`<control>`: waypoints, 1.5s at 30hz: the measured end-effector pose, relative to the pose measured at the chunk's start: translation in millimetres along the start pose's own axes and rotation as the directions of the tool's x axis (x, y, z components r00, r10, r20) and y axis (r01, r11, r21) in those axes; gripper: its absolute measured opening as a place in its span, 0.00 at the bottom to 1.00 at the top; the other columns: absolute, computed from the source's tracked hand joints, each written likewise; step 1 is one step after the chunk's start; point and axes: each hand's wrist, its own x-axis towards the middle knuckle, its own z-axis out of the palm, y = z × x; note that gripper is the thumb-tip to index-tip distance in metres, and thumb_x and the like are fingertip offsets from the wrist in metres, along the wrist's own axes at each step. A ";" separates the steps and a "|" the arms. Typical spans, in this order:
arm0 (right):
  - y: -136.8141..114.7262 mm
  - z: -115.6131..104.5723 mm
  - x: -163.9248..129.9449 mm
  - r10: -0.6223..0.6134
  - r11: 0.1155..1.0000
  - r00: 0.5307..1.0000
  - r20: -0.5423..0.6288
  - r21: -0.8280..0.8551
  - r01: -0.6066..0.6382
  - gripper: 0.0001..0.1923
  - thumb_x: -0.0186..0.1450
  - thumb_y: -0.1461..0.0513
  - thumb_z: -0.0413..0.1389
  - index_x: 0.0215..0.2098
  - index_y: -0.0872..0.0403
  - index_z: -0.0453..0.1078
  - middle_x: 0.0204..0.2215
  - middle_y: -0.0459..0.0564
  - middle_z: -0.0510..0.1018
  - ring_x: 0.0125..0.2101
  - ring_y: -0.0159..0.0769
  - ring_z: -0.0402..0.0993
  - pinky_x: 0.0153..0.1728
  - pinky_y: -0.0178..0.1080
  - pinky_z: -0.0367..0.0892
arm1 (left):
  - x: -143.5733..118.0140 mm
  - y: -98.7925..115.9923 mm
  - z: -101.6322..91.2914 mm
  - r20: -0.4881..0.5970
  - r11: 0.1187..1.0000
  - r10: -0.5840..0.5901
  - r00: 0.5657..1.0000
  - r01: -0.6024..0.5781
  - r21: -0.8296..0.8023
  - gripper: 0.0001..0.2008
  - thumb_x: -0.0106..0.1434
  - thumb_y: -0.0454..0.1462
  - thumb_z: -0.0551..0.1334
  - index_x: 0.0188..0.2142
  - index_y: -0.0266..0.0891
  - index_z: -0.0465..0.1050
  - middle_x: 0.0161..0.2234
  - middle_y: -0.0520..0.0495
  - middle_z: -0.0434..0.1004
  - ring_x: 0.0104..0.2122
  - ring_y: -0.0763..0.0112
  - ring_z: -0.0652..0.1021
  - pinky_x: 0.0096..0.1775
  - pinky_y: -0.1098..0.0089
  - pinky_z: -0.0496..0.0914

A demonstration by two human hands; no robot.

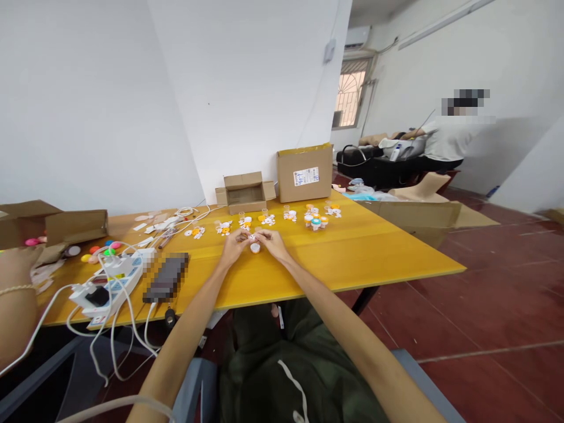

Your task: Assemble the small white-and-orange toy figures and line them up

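Observation:
My left hand (234, 244) and my right hand (273, 242) meet over the yellow table, fingertips closed in a pinch. Between them is a small white round piece (252, 238) with dark spots; its exact kind is too small to make out. Just below the fingertips a small clear jar with a white top (255, 248) stands on the table. Beyond my hands, a row of little piles holds white discs and orange rings (245, 223), each pile beside a clear cup. To the right stand several small jars with orange and teal lids (316, 223).
An open small carton (247, 202) and a taller cardboard box (304, 176) stand at the back. On the left are a power strip (121, 282) with cables, a phone (166, 277), coloured balls (94, 251) and another person's arm (17, 305). A person (447, 138) sits far right.

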 end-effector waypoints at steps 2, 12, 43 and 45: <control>-0.2 0.0 -0.1 0.011 1.000 1.000 0.004 0.024 -0.011 0.12 0.60 0.53 0.59 0.26 0.53 0.76 0.27 0.47 0.81 0.31 0.37 0.77 0.37 0.39 0.73 | -0.1 0.6 0.1 0.002 1.000 -0.001 1.000 0.001 -0.010 0.11 0.54 0.44 0.71 0.31 0.40 0.75 0.28 0.51 0.79 0.29 0.69 0.79 0.35 0.68 0.74; -1.9 -1.8 -0.4 0.014 0.994 1.000 -0.006 0.108 -0.013 0.11 0.56 0.53 0.63 0.26 0.52 0.77 0.26 0.46 0.81 0.30 0.37 0.76 0.35 0.39 0.72 | 0.2 -1.5 0.2 0.014 0.999 0.015 1.000 -0.014 -0.034 0.12 0.53 0.44 0.71 0.30 0.39 0.75 0.28 0.51 0.80 0.28 0.69 0.79 0.35 0.69 0.74; 5.2 -1.0 1.0 -0.001 0.992 0.999 -0.055 0.130 0.009 0.11 0.50 0.55 0.67 0.31 0.51 0.78 0.32 0.48 0.83 0.34 0.40 0.79 0.39 0.42 0.74 | 1.4 9.5 -0.5 0.064 0.974 -0.103 0.993 0.114 -0.195 0.17 0.50 0.49 0.72 0.28 0.38 0.76 0.26 0.50 0.80 0.26 0.69 0.78 0.32 0.68 0.74; 4.6 -0.8 0.6 0.005 0.991 0.998 -0.060 0.134 0.003 0.12 0.50 0.55 0.67 0.31 0.51 0.79 0.32 0.48 0.83 0.35 0.41 0.79 0.40 0.42 0.75 | 1.8 8.7 -0.1 0.065 0.972 -0.110 0.992 0.120 -0.200 0.17 0.50 0.49 0.72 0.29 0.38 0.76 0.26 0.50 0.80 0.26 0.69 0.78 0.32 0.68 0.74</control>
